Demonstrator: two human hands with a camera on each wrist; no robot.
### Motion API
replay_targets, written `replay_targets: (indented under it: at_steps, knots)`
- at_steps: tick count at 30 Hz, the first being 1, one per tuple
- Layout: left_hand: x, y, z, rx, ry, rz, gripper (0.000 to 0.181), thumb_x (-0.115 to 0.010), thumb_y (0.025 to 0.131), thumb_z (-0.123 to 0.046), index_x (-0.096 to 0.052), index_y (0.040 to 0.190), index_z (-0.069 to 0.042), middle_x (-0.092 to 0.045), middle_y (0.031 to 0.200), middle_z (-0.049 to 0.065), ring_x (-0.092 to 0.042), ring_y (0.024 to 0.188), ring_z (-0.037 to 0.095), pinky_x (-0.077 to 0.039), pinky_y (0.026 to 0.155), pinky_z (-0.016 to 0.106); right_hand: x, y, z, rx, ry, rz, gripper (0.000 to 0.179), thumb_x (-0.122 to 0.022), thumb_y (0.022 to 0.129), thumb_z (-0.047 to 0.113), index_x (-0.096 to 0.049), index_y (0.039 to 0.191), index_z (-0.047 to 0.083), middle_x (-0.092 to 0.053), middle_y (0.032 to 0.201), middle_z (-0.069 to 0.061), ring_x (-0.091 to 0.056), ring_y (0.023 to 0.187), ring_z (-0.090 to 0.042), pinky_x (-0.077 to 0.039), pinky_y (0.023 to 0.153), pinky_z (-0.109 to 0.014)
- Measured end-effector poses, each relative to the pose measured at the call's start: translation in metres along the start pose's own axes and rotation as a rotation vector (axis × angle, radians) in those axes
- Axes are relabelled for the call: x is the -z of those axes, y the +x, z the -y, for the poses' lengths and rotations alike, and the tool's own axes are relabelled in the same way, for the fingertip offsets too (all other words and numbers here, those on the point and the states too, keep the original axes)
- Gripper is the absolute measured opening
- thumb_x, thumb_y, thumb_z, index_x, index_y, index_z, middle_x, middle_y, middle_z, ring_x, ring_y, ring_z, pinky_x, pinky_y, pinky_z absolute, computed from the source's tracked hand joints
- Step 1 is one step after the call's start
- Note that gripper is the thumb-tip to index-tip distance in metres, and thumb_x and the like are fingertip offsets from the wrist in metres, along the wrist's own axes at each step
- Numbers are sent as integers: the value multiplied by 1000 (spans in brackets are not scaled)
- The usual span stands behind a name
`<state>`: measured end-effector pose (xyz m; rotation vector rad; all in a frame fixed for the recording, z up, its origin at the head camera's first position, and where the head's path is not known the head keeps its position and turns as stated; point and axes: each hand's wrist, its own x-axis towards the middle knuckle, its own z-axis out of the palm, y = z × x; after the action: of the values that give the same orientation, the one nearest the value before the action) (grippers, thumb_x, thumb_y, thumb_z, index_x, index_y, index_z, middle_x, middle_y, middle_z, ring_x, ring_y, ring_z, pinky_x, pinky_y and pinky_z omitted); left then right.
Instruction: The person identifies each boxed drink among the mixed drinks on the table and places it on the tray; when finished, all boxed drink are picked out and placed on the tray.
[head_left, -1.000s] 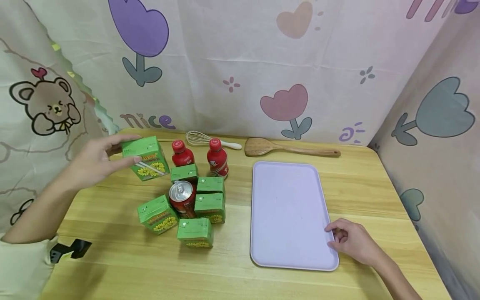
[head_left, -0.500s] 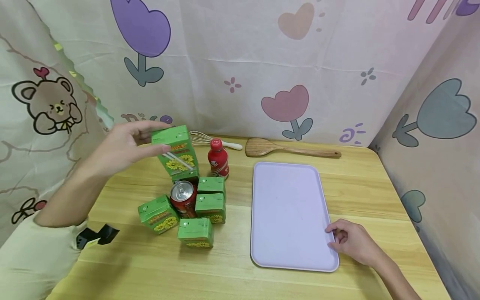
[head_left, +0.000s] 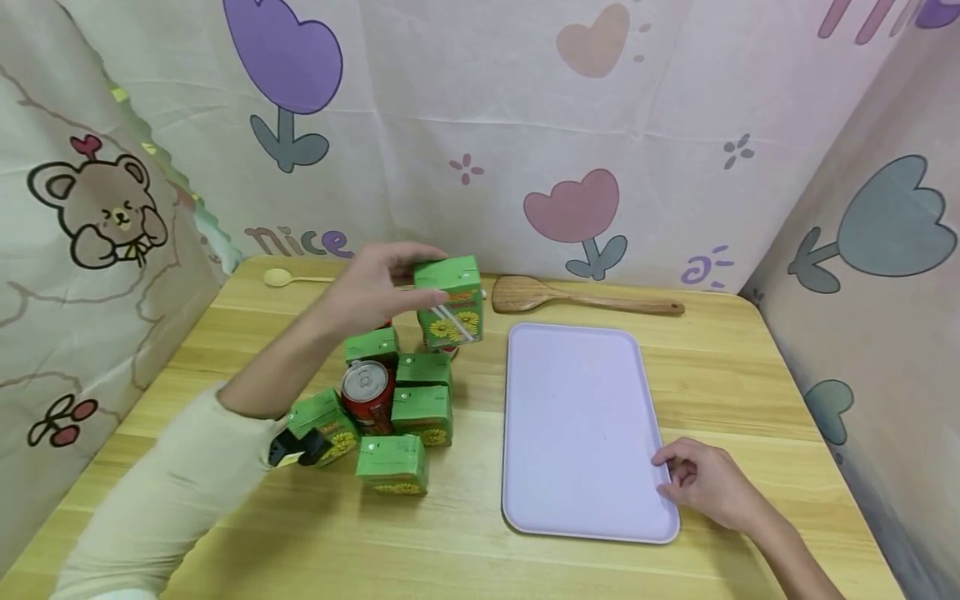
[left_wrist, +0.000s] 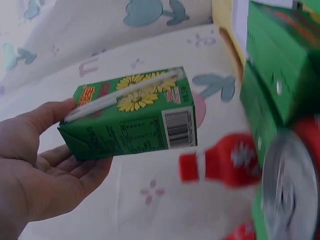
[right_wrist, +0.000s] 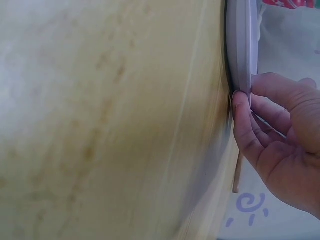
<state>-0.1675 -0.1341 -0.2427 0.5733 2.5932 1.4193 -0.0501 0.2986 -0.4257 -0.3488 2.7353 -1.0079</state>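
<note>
My left hand (head_left: pixel 367 292) grips a green drink carton (head_left: pixel 456 304) with yellow flowers and a straw on its front. It holds the carton in the air above the back of a cluster of drinks, hiding most of the red bottles in the head view. One red bottle (left_wrist: pixel 220 160) shows below the carton in the left wrist view. Around a red soda can (head_left: pixel 367 396) stand several more green cartons (head_left: pixel 422 412). At the right, my right hand (head_left: pixel 708 483) pinches the right rim of a pale purple tray (head_left: pixel 577 425), which lies flat on the table.
A wooden spatula (head_left: pixel 525 294) lies behind the tray along the table's back edge. At the back left lies a pale yellow spoon (head_left: pixel 279 277). Patterned curtains (head_left: pixel 420 125) rise behind the wooden table and on both sides of it.
My left hand has carried the drink carton from the left of the cluster rightward, past the first red bottle to in front of the second. The right hand and tray stay put.
</note>
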Motion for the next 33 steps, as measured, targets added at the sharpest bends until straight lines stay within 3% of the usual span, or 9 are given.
replay_targets:
  at_steps: [4, 9, 12, 18, 23, 28, 33]
  knots:
    - [-21, 16, -4, 22, -33, 15, 49, -72, 83, -11, -56, 129, -6, -62, 118, 11, -62, 96, 22, -54, 82, 28, -1, 1, 0, -5, 3, 4, 29, -78, 70, 0, -65, 95, 5, -59, 76, 0, -50, 63, 2, -48, 53, -20]
    - [-47, 37, -10, -39, -42, 44, 48, -70, 85, -9, -54, 130, -6, -61, 121, 10, -59, 101, 23, -51, 91, 34, 1, 0, 1, -13, -5, 3, 29, -79, 70, 1, -65, 95, 5, -58, 75, 0, -49, 63, 2, -47, 53, -19]
    - [-61, 50, -13, -58, -48, 62, 48, -70, 85, -10, -55, 130, -7, -61, 119, 9, -57, 100, 23, -51, 88, 32, 2, 0, 2, -22, -3, 7, 29, -79, 70, 1, -64, 95, 5, -58, 75, 0, -49, 63, 1, -46, 52, -19]
    - [-87, 75, -22, -34, -80, 86, 47, -70, 85, -13, -55, 130, -10, -61, 116, 7, -57, 97, 21, -54, 80, 28, 3, -1, 2, -58, 3, 16, 29, -79, 71, 2, -64, 96, 5, -58, 76, -1, -49, 63, 0, -46, 53, -20]
    - [-107, 97, -25, -38, -33, 109, 47, -70, 86, -15, -55, 131, -11, -59, 116, 7, -57, 97, 20, -55, 74, 25, 3, -1, 3, -59, 4, 19, 29, -79, 71, 2, -64, 96, 4, -58, 75, -1, -49, 62, 0, -46, 52, -20]
    - [-129, 117, -23, -76, -11, 122, 43, -70, 86, -14, -57, 127, -9, -59, 113, 8, -58, 94, 20, -54, 70, 22, 2, 0, 3, -29, 1, 10, 29, -78, 70, 2, -64, 96, 4, -58, 75, -1, -49, 63, 1, -46, 52, -19]
    - [-152, 130, -17, -31, -23, 143, 44, -68, 87, -13, -56, 129, -11, -59, 117, 7, -57, 97, 17, -53, 73, 20, 2, 0, 3, -16, -1, 7, 29, -78, 70, 2, -64, 95, 4, -58, 74, 0, -49, 62, 1, -46, 52, -19]
